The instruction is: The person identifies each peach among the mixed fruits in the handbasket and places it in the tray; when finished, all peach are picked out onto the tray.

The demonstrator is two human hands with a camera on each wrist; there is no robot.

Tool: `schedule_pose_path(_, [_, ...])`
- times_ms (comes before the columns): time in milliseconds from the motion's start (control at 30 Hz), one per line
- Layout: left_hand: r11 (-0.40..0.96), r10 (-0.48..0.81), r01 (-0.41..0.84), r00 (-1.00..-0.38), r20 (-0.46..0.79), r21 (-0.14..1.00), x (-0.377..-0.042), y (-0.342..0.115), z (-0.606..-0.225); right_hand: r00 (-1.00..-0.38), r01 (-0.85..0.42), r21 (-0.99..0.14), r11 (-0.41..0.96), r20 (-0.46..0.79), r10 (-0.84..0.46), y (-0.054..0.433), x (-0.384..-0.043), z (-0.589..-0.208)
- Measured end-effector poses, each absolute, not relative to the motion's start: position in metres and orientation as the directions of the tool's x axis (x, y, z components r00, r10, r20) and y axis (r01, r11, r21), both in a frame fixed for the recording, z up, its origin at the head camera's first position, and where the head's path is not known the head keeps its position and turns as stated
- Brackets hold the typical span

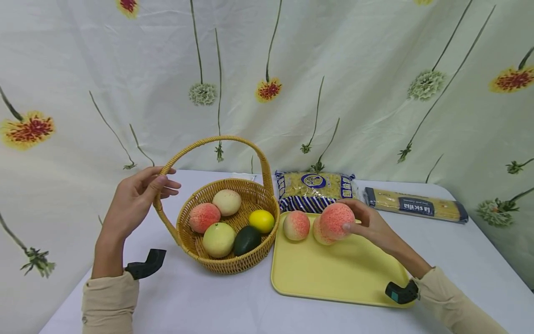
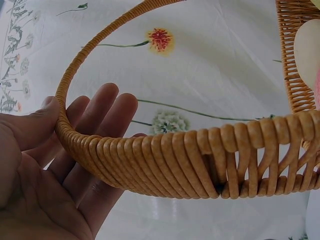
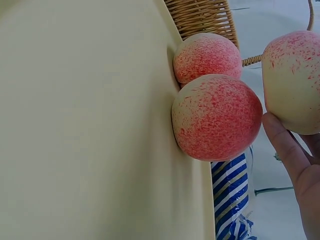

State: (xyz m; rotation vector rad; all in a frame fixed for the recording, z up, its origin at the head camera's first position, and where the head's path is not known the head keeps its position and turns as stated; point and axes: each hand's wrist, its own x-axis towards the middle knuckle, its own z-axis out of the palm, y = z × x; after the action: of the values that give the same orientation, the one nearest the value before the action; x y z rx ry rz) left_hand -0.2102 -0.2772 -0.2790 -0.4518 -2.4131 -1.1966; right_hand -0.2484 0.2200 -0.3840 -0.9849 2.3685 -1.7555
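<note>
My left hand (image 1: 135, 197) holds the arched handle (image 2: 95, 150) of a wicker basket (image 1: 233, 266), thumb on one side and fingers extended behind it. Inside the basket lie a pink peach (image 1: 205, 217), a pale round fruit (image 1: 227, 202), a light green fruit (image 1: 219, 240), a dark green avocado (image 1: 247, 240) and a yellow lemon (image 1: 261, 221). My right hand (image 1: 369, 227) grips a pink-and-cream peach (image 3: 295, 82), raised above the far side of a yellow tray (image 1: 333, 273). Two more peaches rest on that tray: one at its left corner (image 1: 296, 226), another partly hidden behind the held one (image 3: 217, 117).
Behind the tray lies a clear bag of pasta with blue stripes (image 1: 314, 188). A long pack of spaghetti (image 1: 417, 205) is at the back right. A floral cloth (image 1: 354, 93) hangs behind the white table (image 1: 208, 301).
</note>
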Motion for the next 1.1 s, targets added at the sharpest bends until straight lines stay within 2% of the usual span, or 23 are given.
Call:
schedule_pose_path(567, [0.570,0.110,0.469,-0.857,0.503,0.675,-0.210,-0.277,-0.279,-0.859,-0.407,-0.883,0.235,0.282,-0.426,0.233,-0.245,-0.389])
schedule_pose_path(1100, [0.563,0.114,0.479,-0.852,0.511,0.674,-0.210,-0.277,-0.279,-0.854,-0.429,-0.873,0.231,0.309,-0.419,0.244,-0.250,-0.394])
